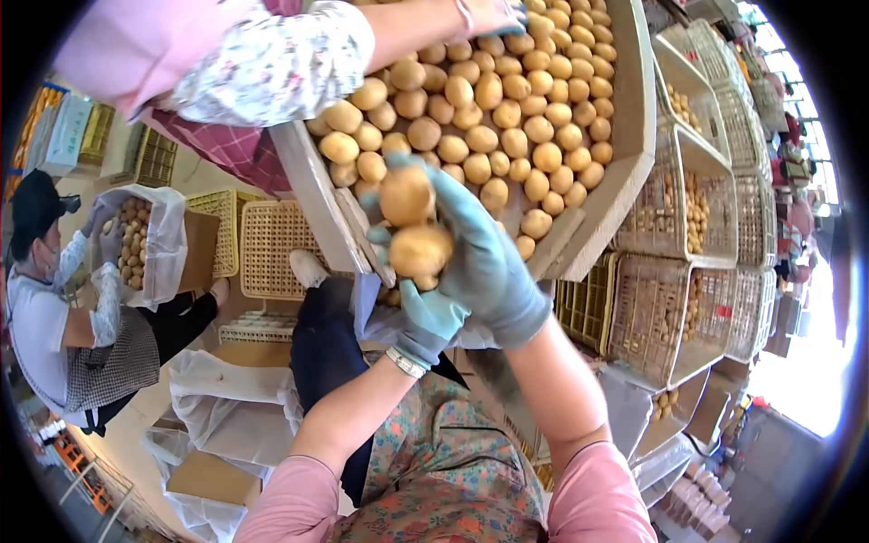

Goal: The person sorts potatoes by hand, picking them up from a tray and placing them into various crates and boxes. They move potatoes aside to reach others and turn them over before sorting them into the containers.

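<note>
Both my hands wear blue-green gloves and come together at the near end of a wooden sorting tray (625, 195). My right hand (484, 258) curls around round, yellow-brown fruits that look like kiwifruit. An upper kiwifruit (406, 195) sits against its fingers, with a lower kiwifruit (421, 251) just beneath, blurred by motion. From below, my left hand (433, 317) closes on the same bunch, its thumb under the lower fruit; part of another shows there. Many loose kiwifruit (482, 139) lie in the tray beyond my hands.
At the tray's upper side a co-worker's gloved hand (498, 20) reaches over the fruit. Another person (54, 299) at left handles fruit in a lined box (167, 244). Stacked crates (647, 312) stand on the right. A yellow crate (276, 244) and a plastic-lined carton (231, 407) are on the floor.
</note>
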Demonstrator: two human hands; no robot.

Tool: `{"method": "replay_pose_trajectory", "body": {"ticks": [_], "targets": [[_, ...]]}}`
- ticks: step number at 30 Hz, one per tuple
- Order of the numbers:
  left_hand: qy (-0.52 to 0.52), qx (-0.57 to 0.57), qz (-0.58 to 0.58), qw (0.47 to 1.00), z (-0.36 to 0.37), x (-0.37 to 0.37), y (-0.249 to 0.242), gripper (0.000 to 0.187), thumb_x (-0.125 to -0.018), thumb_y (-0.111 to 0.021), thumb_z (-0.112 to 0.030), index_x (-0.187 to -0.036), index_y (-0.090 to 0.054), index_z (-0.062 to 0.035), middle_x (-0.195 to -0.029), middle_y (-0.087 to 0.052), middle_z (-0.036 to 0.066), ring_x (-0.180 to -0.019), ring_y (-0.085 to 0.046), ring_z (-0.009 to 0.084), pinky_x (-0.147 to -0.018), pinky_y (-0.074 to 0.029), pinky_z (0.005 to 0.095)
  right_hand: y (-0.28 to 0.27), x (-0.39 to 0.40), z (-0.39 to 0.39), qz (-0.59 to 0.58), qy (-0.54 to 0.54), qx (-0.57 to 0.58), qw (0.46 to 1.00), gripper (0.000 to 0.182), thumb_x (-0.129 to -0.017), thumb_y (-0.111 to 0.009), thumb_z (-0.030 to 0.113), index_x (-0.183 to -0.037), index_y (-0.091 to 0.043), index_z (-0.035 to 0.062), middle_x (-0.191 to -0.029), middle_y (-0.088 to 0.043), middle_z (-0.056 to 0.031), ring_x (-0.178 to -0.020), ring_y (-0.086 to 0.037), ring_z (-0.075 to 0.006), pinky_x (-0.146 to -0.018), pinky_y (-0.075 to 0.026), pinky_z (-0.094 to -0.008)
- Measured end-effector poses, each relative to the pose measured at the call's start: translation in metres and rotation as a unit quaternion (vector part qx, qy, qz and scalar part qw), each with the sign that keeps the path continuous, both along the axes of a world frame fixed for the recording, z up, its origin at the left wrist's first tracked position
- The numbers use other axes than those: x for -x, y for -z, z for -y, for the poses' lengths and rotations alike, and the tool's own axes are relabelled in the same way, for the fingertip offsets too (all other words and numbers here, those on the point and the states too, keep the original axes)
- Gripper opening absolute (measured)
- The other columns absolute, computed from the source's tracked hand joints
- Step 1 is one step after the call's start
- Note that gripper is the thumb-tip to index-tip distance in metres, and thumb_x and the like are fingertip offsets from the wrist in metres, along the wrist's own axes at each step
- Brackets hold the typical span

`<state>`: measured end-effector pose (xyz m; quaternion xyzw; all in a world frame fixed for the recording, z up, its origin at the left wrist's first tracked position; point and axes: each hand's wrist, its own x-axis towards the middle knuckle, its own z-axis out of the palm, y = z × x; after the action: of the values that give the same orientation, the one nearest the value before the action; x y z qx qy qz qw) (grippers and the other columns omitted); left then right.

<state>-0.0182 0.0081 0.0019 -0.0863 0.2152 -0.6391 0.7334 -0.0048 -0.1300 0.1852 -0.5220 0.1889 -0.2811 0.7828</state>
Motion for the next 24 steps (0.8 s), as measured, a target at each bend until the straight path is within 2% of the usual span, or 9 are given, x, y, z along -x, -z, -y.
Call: {"method": "replay_pose_trajectory", "body": {"ticks": [1, 2, 4, 10, 11, 12, 18, 21, 24], "targets": [[-0.141, 0.146, -0.199, 0.959, 0.023, -0.003, -0.026, 0.082, -0.105, -0.037, -0.066, -0.168, -0.024, -0.0157, -0.172, -0.027, 0.012, -0.159, -0.027, 0.0307, -0.128, -0.027, 0.0517, 0.012, 0.011, -0.014, 0.071, -0.039, -0.429, 0.900, 0.070, -0.106, -0.054, 0.051, -0.159, -0.041, 0.0072, -0.160, -0.049, -0.0149, -0.143, -0.052, -0.0360, -0.120, -0.042, -0.0533], [-0.249, 0.284, -0.074, 0.923, 0.051, 0.004, -0.068, 0.077, -0.107, -0.039, -0.061, -0.166, -0.027, -0.0146, -0.170, -0.031, 0.011, -0.157, -0.030, 0.0291, -0.127, -0.030, 0.0507, 0.026, 0.027, -0.025, 0.070, -0.035, -0.435, 0.897, 0.070, -0.106, -0.054, 0.051, -0.159, -0.041, 0.0072, -0.160, -0.049, -0.0149, -0.143, -0.052, -0.0360, -0.120, -0.042, -0.0533], [-0.056, 0.068, 0.006, 0.996, 0.021, -0.008, -0.021, 0.076, -0.106, -0.041, -0.062, -0.164, -0.031, -0.0136, -0.165, -0.036, 0.012, -0.153, -0.035, 0.0296, -0.125, -0.033, 0.0502, 0.045, 0.061, -0.041, 0.109, -0.005, -0.555, 0.824, 0.078, -0.105, -0.048, 0.065, -0.164, -0.030, 0.0165, -0.157, -0.047, -0.0134, -0.139, -0.054, -0.0344, -0.116, -0.044, -0.0612], [0.039, -0.054, -0.020, 0.998, 0.004, -0.008, 0.007, 0.076, -0.103, -0.047, -0.065, -0.156, -0.042, -0.0108, -0.151, -0.052, 0.014, -0.139, -0.050, 0.0310, -0.119, -0.041, 0.0488, 0.044, 0.102, -0.060, 0.297, 0.016, -0.547, 0.783, 0.073, -0.110, -0.038, 0.059, -0.169, -0.024, 0.0181, -0.168, -0.035, -0.0164, -0.154, -0.034, -0.0375, -0.128, -0.023, -0.0573], [0.033, -0.052, -0.074, 0.995, 0.000, -0.008, 0.012, 0.076, -0.102, -0.048, -0.065, -0.155, -0.043, -0.0103, -0.149, -0.054, 0.014, -0.137, -0.052, 0.0312, -0.118, -0.043, 0.0485, 0.048, 0.102, -0.060, 0.150, 0.092, -0.522, 0.834, 0.072, -0.110, -0.038, 0.058, -0.167, -0.026, 0.0157, -0.168, -0.036, -0.0164, -0.153, -0.034, -0.0390, -0.128, -0.024, -0.0580], [0.026, -0.049, -0.135, 0.989, -0.004, -0.005, 0.014, 0.076, -0.102, -0.049, -0.066, -0.153, -0.045, -0.0098, -0.146, -0.057, 0.015, -0.135, -0.054, 0.0315, -0.117, -0.044, 0.0483, 0.067, 0.108, -0.063, 0.277, 0.046, -0.571, 0.771, 0.074, -0.108, -0.044, 0.059, -0.166, -0.029, 0.0142, -0.165, -0.040, -0.0184, -0.149, -0.039, -0.0437, -0.126, -0.029, -0.0583], [0.043, 0.081, 0.091, 0.992, -0.009, -0.011, 0.011, 0.061, -0.107, -0.044, -0.055, -0.151, -0.050, -0.0133, -0.154, -0.054, 0.010, -0.141, -0.051, 0.0248, -0.118, -0.044, 0.0434, 0.065, 0.120, -0.075, 0.183, 0.060, -0.514, 0.836, 0.069, -0.103, -0.063, 0.047, -0.158, -0.040, 0.0130, -0.139, -0.061, -0.0159, -0.123, -0.063, -0.0350, -0.099, -0.056, -0.0513], [0.094, 0.011, 0.077, 0.993, 0.005, -0.013, 0.006, 0.079, -0.103, -0.046, -0.063, -0.162, -0.037, -0.0120, -0.166, -0.038, 0.015, -0.151, -0.037, 0.0389, -0.125, -0.034, 0.0569, 0.108, 0.161, -0.124, 0.171, 0.013, -0.531, 0.830, 0.055, -0.102, -0.067, 0.037, -0.148, -0.051, 0.0123, -0.125, -0.066, -0.0108, -0.098, -0.068, -0.0248, -0.084, -0.059, -0.0413], [0.059, -0.108, -0.002, 0.992, 0.009, -0.011, -0.004, 0.085, -0.099, -0.048, -0.062, -0.168, -0.027, -0.0165, -0.174, -0.026, 0.013, -0.158, -0.022, 0.0452, -0.129, -0.020, 0.0664, 0.131, 0.218, -0.176, 0.085, 0.132, -0.653, 0.741, 0.048, -0.107, -0.062, 0.032, -0.149, -0.053, 0.0117, -0.128, -0.067, -0.0111, -0.108, -0.066, -0.0275, -0.093, -0.057, -0.0445]]}}
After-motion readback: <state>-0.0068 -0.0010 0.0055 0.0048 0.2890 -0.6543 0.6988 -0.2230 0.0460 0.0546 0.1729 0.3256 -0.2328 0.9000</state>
